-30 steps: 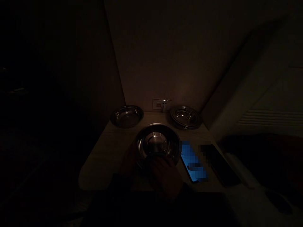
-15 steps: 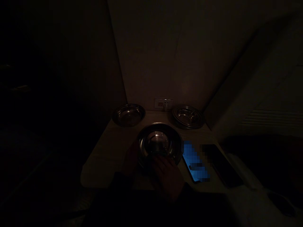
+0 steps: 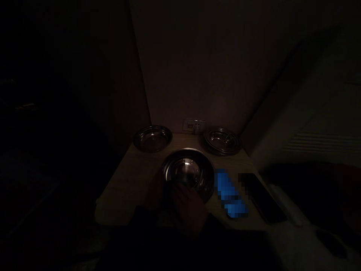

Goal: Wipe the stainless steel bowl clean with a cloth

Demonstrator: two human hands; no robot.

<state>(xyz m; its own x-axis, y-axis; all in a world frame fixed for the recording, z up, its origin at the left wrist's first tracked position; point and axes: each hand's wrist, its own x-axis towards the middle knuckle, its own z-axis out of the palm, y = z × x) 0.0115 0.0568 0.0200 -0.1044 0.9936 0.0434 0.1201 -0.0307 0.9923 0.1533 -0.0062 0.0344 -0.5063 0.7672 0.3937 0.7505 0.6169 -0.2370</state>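
Observation:
A shiny round metal bowl (image 3: 207,165) sits near the middle of a small wooden table, in very dim light. At its left rim is my left hand (image 3: 156,190), which seems to grip the edge; its fingers are mostly lost in shadow. My right hand (image 3: 190,209) reaches over the near side of the bowl, fingers pressed down together inside it. Beneath those fingers is something dark and cloth-like, too dark to make out well.
Another metal bowl (image 3: 152,139) stands at the back left of the table (image 3: 124,180). A stack of metal dishes (image 3: 222,141) is at the back right, by a wall socket (image 3: 194,125). Right of the centre bowl lie a lit phone (image 3: 229,194) and a dark flat object (image 3: 266,201).
My right hand has slid left along the near side of the bowl. My left hand stays at the left rim. The view has shifted slightly.

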